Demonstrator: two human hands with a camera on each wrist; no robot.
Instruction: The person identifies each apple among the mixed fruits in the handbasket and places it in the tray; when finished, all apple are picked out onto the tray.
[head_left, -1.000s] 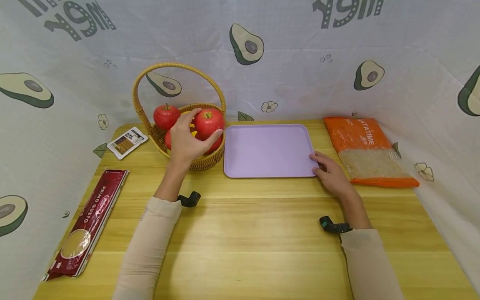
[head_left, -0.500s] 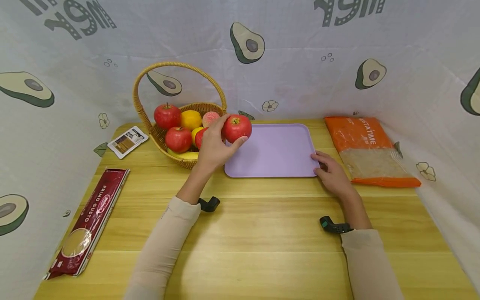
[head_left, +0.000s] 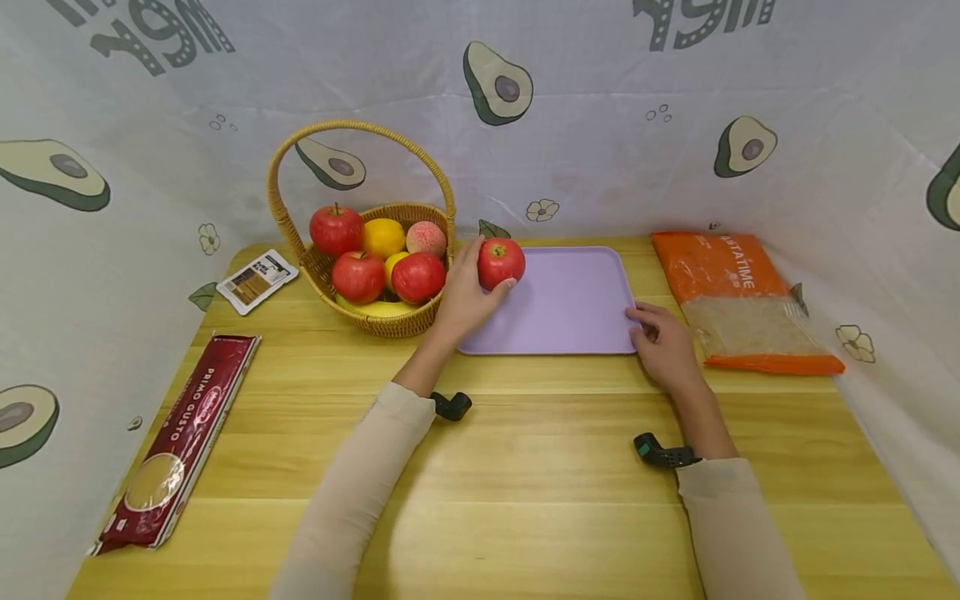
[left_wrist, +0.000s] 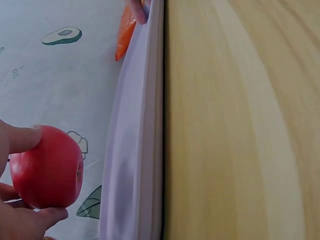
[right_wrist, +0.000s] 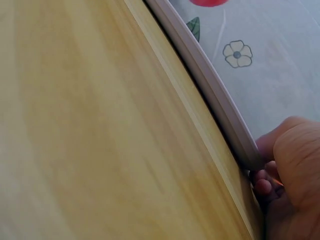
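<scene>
In the head view my left hand (head_left: pixel 468 292) holds a red apple (head_left: pixel 501 263) over the left end of a lilac tray (head_left: pixel 566 308). Thumb and fingers wrap the apple (left_wrist: pixel 47 167) from both sides in the left wrist view, and a gap separates it from the tray (left_wrist: pixel 127 150). At the tray's right edge, my right hand (head_left: pixel 663 346) pinches the rim, thumb at the top and fingers lower down, as the right wrist view shows. A wicker basket (head_left: pixel 397 327) left of the tray carries red apples, yellow fruit, a banana and a pinkish peach (head_left: pixel 426 239).
An orange pasta bag (head_left: pixel 742 304) lies right of the tray. On the left are a long dark red pasta packet (head_left: pixel 180 442) and a small white pouch (head_left: pixel 257 282). The basket's tall handle (head_left: pixel 360 125) arches upward. A printed cloth (head_left: pixel 600 167) hangs behind the wooden table (head_left: pixel 555 483).
My left hand has carried the apple out of the basket, rightward and over the tray. More fruit in the basket now shows. The right hand keeps its place at the tray's edge.
</scene>
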